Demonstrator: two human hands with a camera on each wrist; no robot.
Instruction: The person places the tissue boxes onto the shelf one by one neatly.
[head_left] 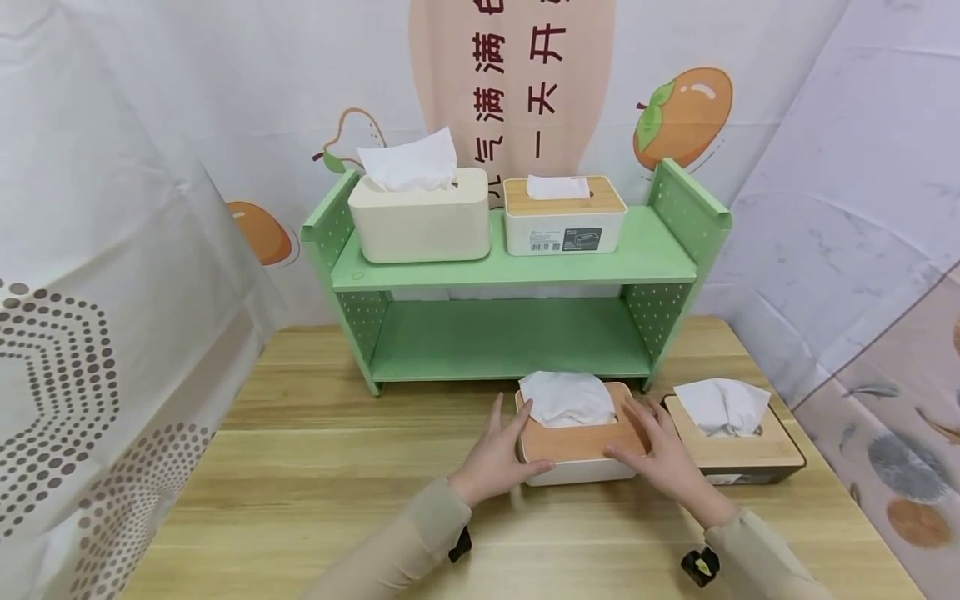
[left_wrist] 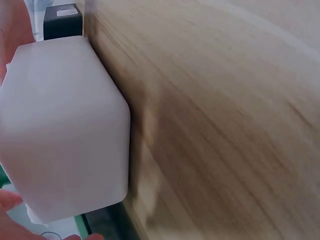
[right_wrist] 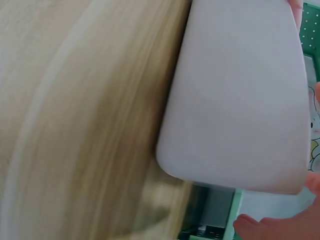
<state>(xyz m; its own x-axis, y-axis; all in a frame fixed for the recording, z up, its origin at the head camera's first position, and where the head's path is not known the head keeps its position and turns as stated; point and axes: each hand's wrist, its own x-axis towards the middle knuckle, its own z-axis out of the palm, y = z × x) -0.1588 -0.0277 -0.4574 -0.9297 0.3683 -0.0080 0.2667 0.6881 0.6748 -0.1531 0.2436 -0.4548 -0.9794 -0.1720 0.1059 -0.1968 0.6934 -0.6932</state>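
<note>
A white tissue box with an orange-brown wooden lid (head_left: 577,443) rests on the table, a white tissue (head_left: 567,400) standing out of its slot. My left hand (head_left: 495,457) is at its left side, fingers spread, the thumb reaching over the front left corner. At the right end my right hand (head_left: 660,457) has its thumb and fingers spread over the lid's edge. Whether the fingertips press on it cannot be told. Its plain white side fills much of the left wrist view (left_wrist: 70,115) and the right wrist view (right_wrist: 237,100).
Close on the right stands a dark tissue box with a pale wooden lid (head_left: 738,452). Behind is a green two-tier shelf (head_left: 517,271), with a cream tissue box (head_left: 420,223) and a white wood-lidded one (head_left: 562,229) on top. Wooden tabletop (head_left: 315,467) extends left.
</note>
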